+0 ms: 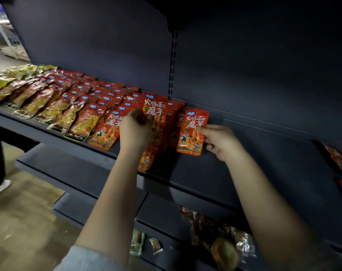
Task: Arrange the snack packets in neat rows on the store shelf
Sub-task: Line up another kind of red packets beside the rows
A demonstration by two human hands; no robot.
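Head view, looking down at a dark shelf [234, 173] w/ snack packets in rows.

Right hand [220, 141] sits at the right end of the rows, fingers curled round the right edge of one red packet [192, 131]; thumb lies on its front, near mid-height. That packet stands nearly upright, bottom edge on or just above the shelf, apart from the rest by a small gap, w/ more red packets just behind its left side.

Left hand [136, 130] is left of it, back of hand toward the camera, fingers bent and gripping a stack [156, 122] of the same red packets. Stack tilts, top toward the back panel [92, 36], lower end reaching past the shelf's front edge. How many packets are in the stack: can't tell.

Held packet: glossy red-orange pouch, blue logo at top, big white Chinese characters, cartoon figure and yellowish food pic below, dark band at bottom.

Left of the hands, rows [84, 98] of red packets overlap like shingles from front edge to back; nearest one lies flat just beside the left wrist. Further left come brownish-gold packets [29, 98], then yellow-green ones [13, 73] at the far end.

Lower shelf holds loose brown packets [215, 235] and two small pale ones [138, 243]. More red packets [340, 161] at the right edge. A shoe [0, 186] shows on the floor at left.
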